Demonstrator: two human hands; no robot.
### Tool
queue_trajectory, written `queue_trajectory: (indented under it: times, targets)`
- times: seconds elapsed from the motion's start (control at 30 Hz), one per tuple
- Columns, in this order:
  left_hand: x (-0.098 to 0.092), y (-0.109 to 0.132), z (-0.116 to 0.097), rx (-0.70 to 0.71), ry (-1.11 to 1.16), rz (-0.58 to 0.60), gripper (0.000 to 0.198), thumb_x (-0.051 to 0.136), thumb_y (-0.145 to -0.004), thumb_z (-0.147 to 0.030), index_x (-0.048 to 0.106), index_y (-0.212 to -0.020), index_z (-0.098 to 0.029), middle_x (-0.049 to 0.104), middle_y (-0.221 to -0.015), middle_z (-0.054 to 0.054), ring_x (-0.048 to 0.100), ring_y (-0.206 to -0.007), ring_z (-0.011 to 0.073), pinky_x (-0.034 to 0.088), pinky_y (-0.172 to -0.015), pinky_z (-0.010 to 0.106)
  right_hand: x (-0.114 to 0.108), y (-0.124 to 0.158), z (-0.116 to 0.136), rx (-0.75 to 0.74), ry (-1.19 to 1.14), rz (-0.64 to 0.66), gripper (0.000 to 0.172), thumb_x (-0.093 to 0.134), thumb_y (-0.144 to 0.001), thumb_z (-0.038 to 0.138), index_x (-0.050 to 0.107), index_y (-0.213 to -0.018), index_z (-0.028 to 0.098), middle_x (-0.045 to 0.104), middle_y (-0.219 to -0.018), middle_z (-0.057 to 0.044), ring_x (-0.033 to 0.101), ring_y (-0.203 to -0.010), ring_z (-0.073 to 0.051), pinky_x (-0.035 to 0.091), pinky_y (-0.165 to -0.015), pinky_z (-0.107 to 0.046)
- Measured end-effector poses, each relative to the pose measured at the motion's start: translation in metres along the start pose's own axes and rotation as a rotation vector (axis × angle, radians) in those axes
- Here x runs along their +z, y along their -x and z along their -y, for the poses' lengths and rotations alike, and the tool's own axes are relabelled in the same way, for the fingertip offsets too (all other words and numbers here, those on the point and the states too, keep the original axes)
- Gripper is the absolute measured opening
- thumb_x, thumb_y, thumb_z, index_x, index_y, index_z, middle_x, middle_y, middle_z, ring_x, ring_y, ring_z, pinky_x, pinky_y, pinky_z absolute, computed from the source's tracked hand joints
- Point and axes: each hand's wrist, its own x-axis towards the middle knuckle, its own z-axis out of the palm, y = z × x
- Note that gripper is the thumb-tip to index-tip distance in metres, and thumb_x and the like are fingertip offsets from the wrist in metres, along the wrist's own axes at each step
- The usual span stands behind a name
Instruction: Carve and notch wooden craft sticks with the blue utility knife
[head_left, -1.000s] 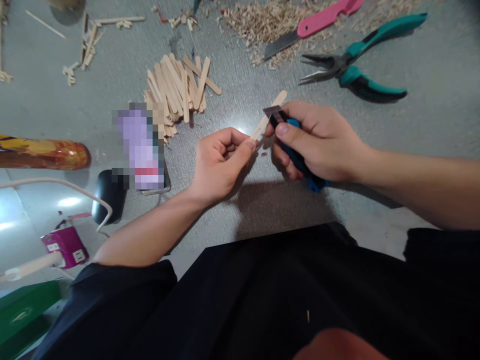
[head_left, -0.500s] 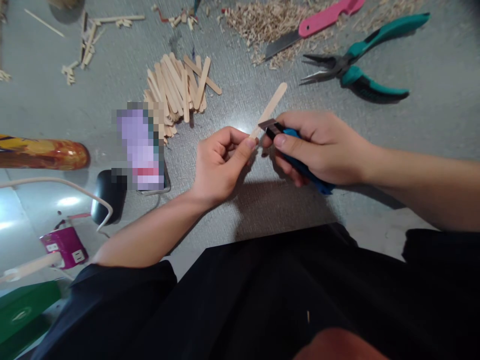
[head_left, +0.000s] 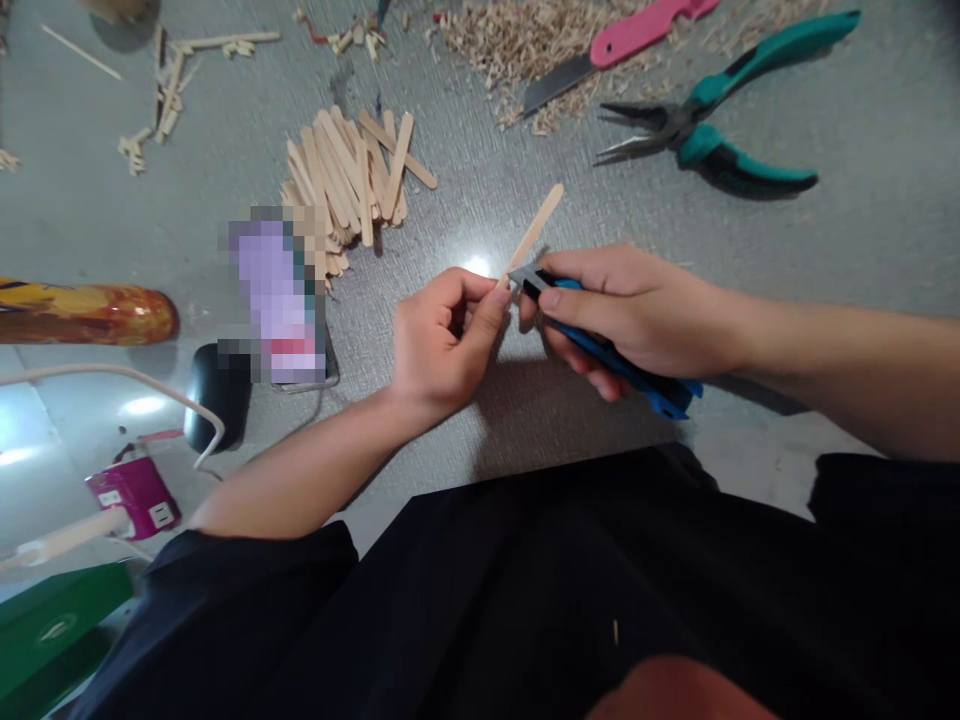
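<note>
Between thumb and fingers, my left hand (head_left: 450, 335) pinches the lower end of a flat wooden craft stick (head_left: 537, 228), which slants up and to the right. My right hand (head_left: 619, 310) is wrapped round a blue utility knife (head_left: 615, 355). Its short blade (head_left: 525, 277) lies against the stick close to my left fingertips. How far the edge has cut in, I cannot tell. A pile of similar craft sticks (head_left: 352, 175) lies on the table beyond my left hand.
Green-handled long-nose pliers (head_left: 694, 125) and a pink-handled blade (head_left: 634, 38) lie at the far right, by a heap of wood shavings (head_left: 510, 45). On the left are a blurred-out phone (head_left: 277, 300), a black mouse-like object (head_left: 217, 395), a purple adapter (head_left: 139, 497) and a cable.
The utility knife's blade has slid down along the stick towards my left fingertips. The stick stands slightly steeper, and more of the knife's blue handle shows below my right hand.
</note>
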Motion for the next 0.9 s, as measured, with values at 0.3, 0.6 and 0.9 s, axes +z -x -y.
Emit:
queue_trajectory:
  times: [0.3, 0.6, 0.9]
  targets:
    - [0.0011, -0.0068, -0.0076, -0.092, 0.088, 0.018, 0.052, 0.093, -0.104, -0.067, 0.078, -0.085, -0.021, 0.069, -0.064, -0.002, 0.05, -0.046, 0.0066, 0.036, -0.043, 0.025, -0.0081, -0.0024, 0.0035, 0.034, -0.055, 0.093, 0.028, 0.07, -0.122, 0.043, 0.061, -0.103, 0.026, 0.068, -0.063, 0.006, 0.061, -0.035, -0.016, 0.044, -0.035, -0.027]
    - [-0.0003, -0.0096, -0.0103, -0.18, 0.126, 0.015, 0.058, 0.095, -0.097, -0.078, 0.078, -0.086, -0.023, 0.07, -0.065, -0.002, 0.054, -0.048, 0.0089, 0.045, -0.046, 0.027, -0.0062, 0.001, 0.0046, -0.012, -0.091, 0.082, 0.026, 0.073, -0.121, 0.043, 0.064, -0.107, 0.024, 0.068, -0.063, 0.006, 0.062, -0.037, -0.014, 0.044, -0.036, -0.025]
    - [0.0006, -0.0016, -0.0004, -0.061, 0.025, -0.004, 0.042, 0.093, -0.105, -0.065, 0.084, -0.094, -0.026, 0.072, -0.069, -0.002, 0.054, -0.05, 0.0089, 0.039, -0.045, 0.027, -0.0041, 0.0008, 0.0003, -0.015, 0.003, 0.01, 0.033, 0.076, -0.12, 0.05, 0.066, -0.101, 0.026, 0.068, -0.064, 0.005, 0.062, -0.038, -0.015, 0.044, -0.038, -0.028]
